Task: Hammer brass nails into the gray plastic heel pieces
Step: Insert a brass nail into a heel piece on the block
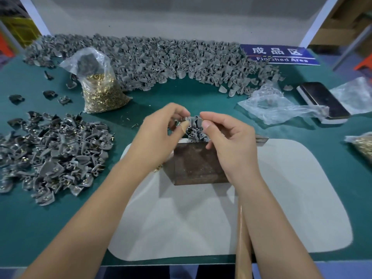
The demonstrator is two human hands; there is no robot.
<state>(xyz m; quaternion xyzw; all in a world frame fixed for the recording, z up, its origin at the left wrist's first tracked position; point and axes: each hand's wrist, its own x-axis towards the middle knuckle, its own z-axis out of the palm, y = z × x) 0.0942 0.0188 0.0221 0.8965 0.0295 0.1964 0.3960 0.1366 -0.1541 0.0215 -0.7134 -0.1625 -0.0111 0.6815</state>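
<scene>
My left hand (161,131) and my right hand (227,137) meet above a rusty brown metal block (196,164) on a white mat (281,198). Between their fingertips is a gray plastic heel piece (194,120); both hands pinch it. Behind the block lies a small heap of gray heel pieces (196,132). A clear bag of brass nails (102,91) stands at the left. A wooden hammer handle (242,238) lies under my right forearm; its head is hidden.
A long heap of gray heel pieces (161,57) runs along the back. Another pile with brass nails in them (54,154) lies at the left. A blue "Finished Area" sign (279,54), a phone (324,100), crumpled plastic bags (277,105) and a second nail bag (362,146) sit at the right.
</scene>
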